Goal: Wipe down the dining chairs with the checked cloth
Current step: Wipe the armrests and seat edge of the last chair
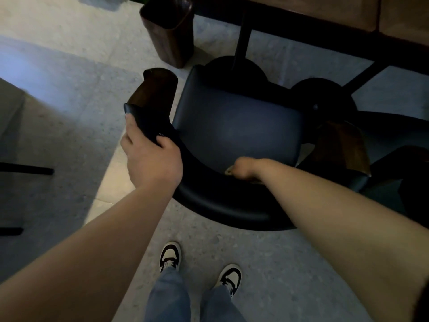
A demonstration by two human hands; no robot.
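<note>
A dark dining chair (236, 126) with a padded seat and a curved black backrest stands in front of me, pulled out from the table. My left hand (152, 156) grips the left end of the backrest, just below its brown wooden armrest (153, 89). My right hand (246, 169) reaches over the backrest onto its inner side at the rear of the seat and holds the checked cloth (229, 170). Only a small pale corner of the cloth shows beside the fingers; the fingers themselves are hidden.
A wooden table edge (325, 17) with black legs runs along the top right. A brown bin (169, 31) stands on the floor at the top. A second chair's wooden armrest (341, 147) is at the right. My shoes (170, 255) stand on speckled floor.
</note>
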